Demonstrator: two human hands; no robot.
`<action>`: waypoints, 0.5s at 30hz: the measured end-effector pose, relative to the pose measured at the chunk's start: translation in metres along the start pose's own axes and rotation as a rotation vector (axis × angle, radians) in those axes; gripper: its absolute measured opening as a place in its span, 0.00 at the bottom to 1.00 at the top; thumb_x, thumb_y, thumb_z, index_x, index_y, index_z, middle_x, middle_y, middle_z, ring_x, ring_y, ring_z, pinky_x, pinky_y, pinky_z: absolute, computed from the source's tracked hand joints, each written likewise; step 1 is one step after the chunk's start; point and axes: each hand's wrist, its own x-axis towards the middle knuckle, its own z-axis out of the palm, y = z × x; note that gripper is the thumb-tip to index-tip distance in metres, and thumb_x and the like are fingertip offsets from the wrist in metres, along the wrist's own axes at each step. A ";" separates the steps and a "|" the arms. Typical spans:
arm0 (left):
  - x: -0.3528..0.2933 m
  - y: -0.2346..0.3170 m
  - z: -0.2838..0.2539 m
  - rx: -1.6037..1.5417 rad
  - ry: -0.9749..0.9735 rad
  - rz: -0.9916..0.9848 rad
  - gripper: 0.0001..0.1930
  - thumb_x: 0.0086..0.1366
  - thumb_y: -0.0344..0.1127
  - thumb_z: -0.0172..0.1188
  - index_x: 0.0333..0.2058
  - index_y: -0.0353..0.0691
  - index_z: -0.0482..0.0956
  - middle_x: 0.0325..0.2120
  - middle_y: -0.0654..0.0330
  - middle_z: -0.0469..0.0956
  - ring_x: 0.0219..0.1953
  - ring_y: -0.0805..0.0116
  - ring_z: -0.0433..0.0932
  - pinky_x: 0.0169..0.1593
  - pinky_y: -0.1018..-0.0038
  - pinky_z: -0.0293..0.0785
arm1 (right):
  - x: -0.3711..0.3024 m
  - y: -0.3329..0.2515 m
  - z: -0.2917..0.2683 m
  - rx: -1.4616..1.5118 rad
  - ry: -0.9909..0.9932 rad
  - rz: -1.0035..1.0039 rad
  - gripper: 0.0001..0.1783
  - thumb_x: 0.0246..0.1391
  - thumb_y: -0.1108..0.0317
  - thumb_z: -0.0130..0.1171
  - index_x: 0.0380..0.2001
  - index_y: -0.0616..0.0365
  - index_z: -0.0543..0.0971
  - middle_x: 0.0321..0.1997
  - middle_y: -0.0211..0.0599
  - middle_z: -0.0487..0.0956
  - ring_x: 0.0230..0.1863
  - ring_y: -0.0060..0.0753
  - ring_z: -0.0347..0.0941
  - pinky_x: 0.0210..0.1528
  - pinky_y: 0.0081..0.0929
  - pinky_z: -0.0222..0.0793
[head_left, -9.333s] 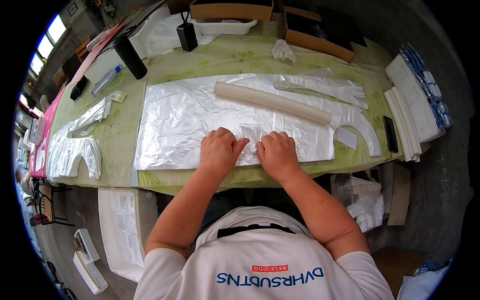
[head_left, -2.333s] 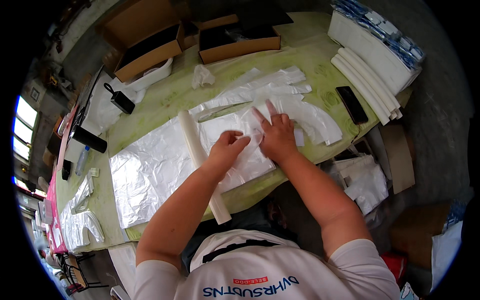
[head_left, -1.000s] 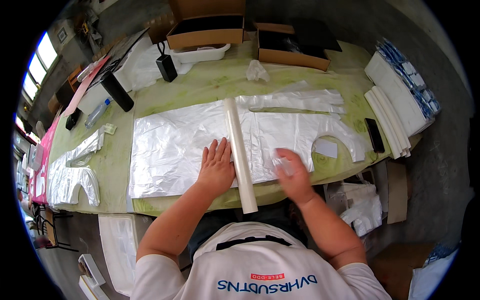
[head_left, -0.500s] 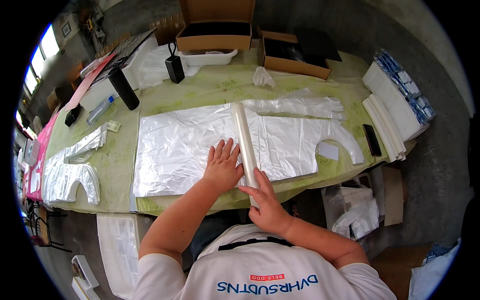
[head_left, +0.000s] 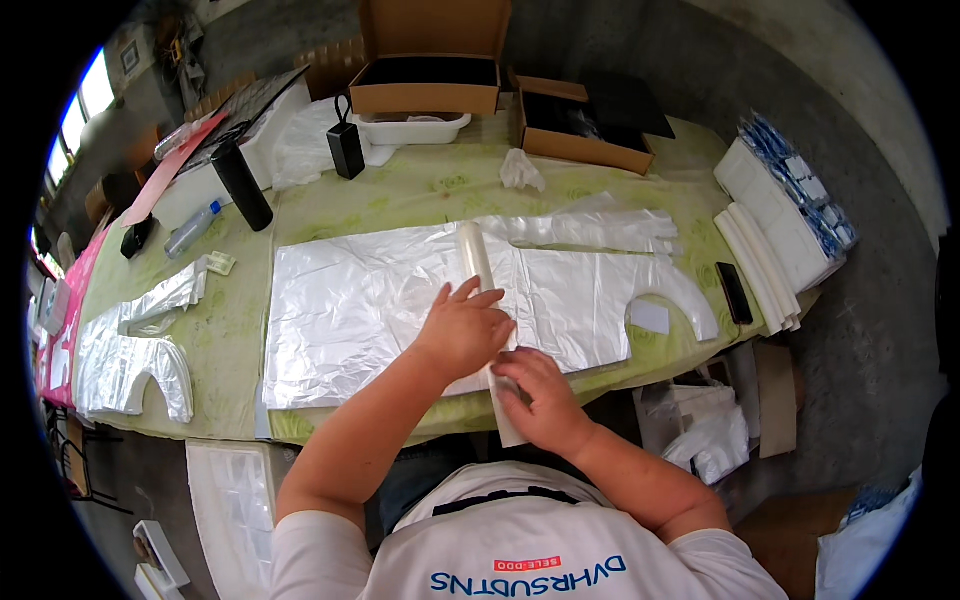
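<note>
1. Your left hand (head_left: pixel 465 325) now lies over the pale roll (head_left: pixel 476 255), off the plastic sheeting (head_left: pixel 350 310).
2. Your right hand (head_left: pixel 543 396) stays at the roll's near part; can't tell if either grips.
3. Roll extends beyond both hands; looks like two-handed control now.

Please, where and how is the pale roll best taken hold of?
The pale roll is probably best gripped at its near end, from the person's side: this end sticks out past the plastic sheet, seemingly past the table edge too. Its long, slim, round shape suits wrapping around.
</note>
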 end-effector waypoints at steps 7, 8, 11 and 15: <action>-0.024 -0.022 -0.003 -0.160 0.024 -0.008 0.18 0.62 0.38 0.64 0.50 0.42 0.81 0.53 0.58 0.79 0.69 0.47 0.63 0.70 0.46 0.56 | 0.040 0.055 0.002 -0.247 -0.023 -0.049 0.23 0.52 0.73 0.61 0.53 0.62 0.77 0.60 0.53 0.75 0.65 0.59 0.66 0.68 0.50 0.61; -0.031 -0.020 -0.004 -0.131 0.022 0.006 0.21 0.61 0.39 0.65 0.53 0.43 0.79 0.55 0.58 0.78 0.70 0.47 0.61 0.71 0.46 0.54 | 0.051 0.063 0.007 -0.290 -0.059 -0.081 0.24 0.52 0.73 0.61 0.55 0.62 0.77 0.62 0.53 0.74 0.66 0.59 0.66 0.69 0.51 0.61; -0.054 -0.034 -0.006 -0.119 -0.008 -0.083 0.30 0.60 0.39 0.64 0.61 0.43 0.74 0.66 0.57 0.68 0.74 0.47 0.54 0.74 0.47 0.48 | 0.090 0.078 0.027 -0.371 -0.222 -0.098 0.31 0.57 0.63 0.59 0.64 0.57 0.71 0.72 0.47 0.65 0.75 0.55 0.55 0.75 0.56 0.49; -0.072 -0.042 -0.012 -0.080 -0.020 -0.144 0.31 0.62 0.41 0.59 0.65 0.45 0.70 0.71 0.56 0.61 0.75 0.48 0.51 0.74 0.48 0.47 | 0.145 0.087 0.039 -0.478 -0.316 -0.102 0.34 0.62 0.52 0.57 0.69 0.53 0.67 0.77 0.44 0.57 0.78 0.51 0.50 0.78 0.54 0.42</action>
